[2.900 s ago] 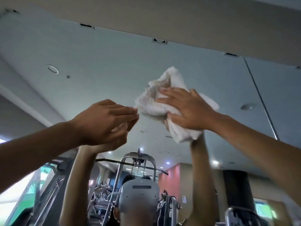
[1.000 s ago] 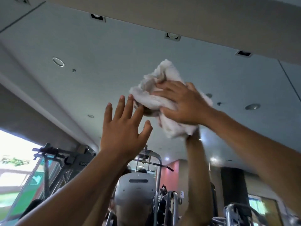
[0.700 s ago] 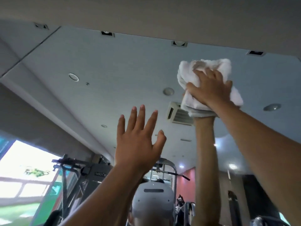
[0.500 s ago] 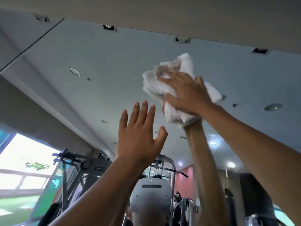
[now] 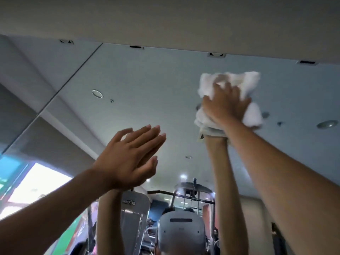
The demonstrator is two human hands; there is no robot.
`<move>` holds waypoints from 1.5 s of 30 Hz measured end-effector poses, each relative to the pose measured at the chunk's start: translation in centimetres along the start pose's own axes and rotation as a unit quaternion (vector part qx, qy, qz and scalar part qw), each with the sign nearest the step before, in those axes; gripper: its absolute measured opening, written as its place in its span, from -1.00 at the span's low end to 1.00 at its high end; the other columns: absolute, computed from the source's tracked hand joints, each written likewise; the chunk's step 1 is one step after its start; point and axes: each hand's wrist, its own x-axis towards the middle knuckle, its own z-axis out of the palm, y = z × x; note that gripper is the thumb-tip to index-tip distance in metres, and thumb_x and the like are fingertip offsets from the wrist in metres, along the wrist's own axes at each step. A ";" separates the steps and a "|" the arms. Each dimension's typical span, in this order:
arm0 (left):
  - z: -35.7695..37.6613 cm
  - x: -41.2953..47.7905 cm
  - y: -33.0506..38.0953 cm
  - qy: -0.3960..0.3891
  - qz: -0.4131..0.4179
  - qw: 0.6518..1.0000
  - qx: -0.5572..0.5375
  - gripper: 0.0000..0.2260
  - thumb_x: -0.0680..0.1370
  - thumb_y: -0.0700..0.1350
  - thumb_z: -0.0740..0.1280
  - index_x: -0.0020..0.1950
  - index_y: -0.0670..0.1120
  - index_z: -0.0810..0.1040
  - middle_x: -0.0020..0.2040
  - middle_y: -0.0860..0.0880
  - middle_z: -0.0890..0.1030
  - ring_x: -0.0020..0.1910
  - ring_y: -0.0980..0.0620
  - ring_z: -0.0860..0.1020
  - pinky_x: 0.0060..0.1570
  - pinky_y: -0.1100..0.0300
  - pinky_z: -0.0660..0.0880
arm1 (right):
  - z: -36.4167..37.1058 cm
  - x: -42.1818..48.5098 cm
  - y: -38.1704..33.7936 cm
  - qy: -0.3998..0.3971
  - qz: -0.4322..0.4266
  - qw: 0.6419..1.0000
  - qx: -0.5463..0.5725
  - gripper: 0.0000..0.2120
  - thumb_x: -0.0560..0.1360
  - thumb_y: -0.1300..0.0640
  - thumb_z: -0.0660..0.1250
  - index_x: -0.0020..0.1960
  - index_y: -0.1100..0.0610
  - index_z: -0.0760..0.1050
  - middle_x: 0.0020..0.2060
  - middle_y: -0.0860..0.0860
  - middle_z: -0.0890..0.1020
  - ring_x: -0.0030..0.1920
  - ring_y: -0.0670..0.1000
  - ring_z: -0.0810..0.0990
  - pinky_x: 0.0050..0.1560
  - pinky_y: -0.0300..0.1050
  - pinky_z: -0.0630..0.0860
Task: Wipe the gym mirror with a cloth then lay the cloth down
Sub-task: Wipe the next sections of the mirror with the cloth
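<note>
Cloth (image 5: 247, 80) lies against the mirror (image 5: 147, 80); right hand (image 5: 224, 105) sits on the cloth's near side, fingers curled into it; left hand (image 5: 128, 159) is below and left of the cloth, well apart; mirror seam (image 5: 73, 74) runs far left of the cloth; reflected headset (image 5: 181, 230) sits well below the cloth.

A plain beige wall band (image 5: 165, 15) runs across the top. Below it, a grey ceiling (image 5: 147, 74) carries a ring-shaped recessed light (image 5: 97, 93) on the left and a round downlight (image 5: 327, 124) at far right. Low at centre stands a cable weight machine (image 5: 195, 192) with a curved grey frame, and a bright window (image 5: 38, 186) glows at lower left.
</note>
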 end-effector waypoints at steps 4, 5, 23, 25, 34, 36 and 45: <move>0.4 -0.4 -0.2 0.064 -0.108 0.989 -0.075 -0.39 0.56 0.22 -0.08 0.58 0.11 0.29 0.61 0.00 0.22 0.60 0.03 0.15 0.45 0.07 0.05 | 0.7 -2.9 -6.9 -0.042 -0.206 0.978 -0.021 -0.48 0.57 -0.15 0.09 0.52 -0.16 0.22 0.55 -0.08 0.22 0.51 0.02 0.17 0.35 0.17 0.18; 0.3 -0.5 -0.4 0.069 -0.145 0.983 -0.090 -0.33 0.53 0.25 -0.12 0.60 0.06 0.26 0.62 -0.03 0.18 0.61 0.02 0.11 0.46 0.09 0.04 | 0.6 -3.5 -7.2 -0.061 -0.256 0.965 -0.023 -0.46 0.55 -0.18 0.06 0.53 -0.20 0.20 0.56 -0.11 0.20 0.53 0.00 0.16 0.36 0.19 0.18; 0.5 -11.1 -14.6 0.085 -0.095 0.988 -0.083 -0.45 0.62 0.13 -0.02 0.59 0.00 0.27 0.58 0.05 0.24 0.57 0.11 0.18 0.49 0.03 0.15 | 3.7 -5.7 -22.9 -0.044 -0.227 0.973 -0.010 -0.49 0.56 -0.15 0.11 0.51 -0.13 0.24 0.52 -0.05 0.27 0.50 0.02 0.19 0.35 0.18 0.13; 0.5 -11.1 -14.5 0.078 -0.101 0.988 -0.089 -0.46 0.62 0.12 -0.01 0.58 0.03 0.28 0.58 0.07 0.24 0.57 0.13 0.16 0.49 0.08 0.11 | 3.3 -7.1 -22.0 -0.075 -0.338 0.938 -0.013 -0.45 0.54 -0.18 0.10 0.52 -0.20 0.20 0.55 -0.11 0.23 0.52 -0.01 0.17 0.34 0.17 0.14; 0.4 -11.5 -14.4 0.082 -0.180 0.972 -0.126 -0.40 0.59 0.19 -0.11 0.60 0.09 0.24 0.60 0.14 0.15 0.58 0.25 0.03 0.57 0.09 -0.09 | 4.4 -1.9 -21.2 -0.009 -0.155 0.988 -0.011 -0.53 0.53 -0.15 0.11 0.43 -0.17 0.34 0.44 -0.06 0.39 0.42 0.08 0.32 0.29 0.18 0.23; 0.5 -11.8 -14.7 0.085 -0.187 0.969 -0.135 -0.38 0.57 0.21 -0.12 0.61 0.07 0.22 0.61 0.14 0.13 0.58 0.26 0.00 0.56 0.13 -0.13 | 5.2 -3.0 -25.3 0.002 -0.091 0.996 -0.022 -0.56 0.54 -0.11 0.13 0.41 -0.11 0.37 0.40 0.03 0.41 0.40 0.11 0.31 0.32 0.18 0.18; 0.1 -14.7 -15.1 0.071 -0.311 0.941 -0.111 -0.23 0.49 0.28 -0.21 0.66 -0.03 0.06 0.65 0.04 0.00 0.62 0.14 -0.12 0.57 0.08 -0.19 | 3.8 -8.2 -30.0 -0.136 -0.463 0.875 0.028 -0.50 0.53 -0.14 0.12 0.47 -0.25 0.29 0.53 -0.20 0.24 0.52 -0.09 0.15 0.33 0.12 0.14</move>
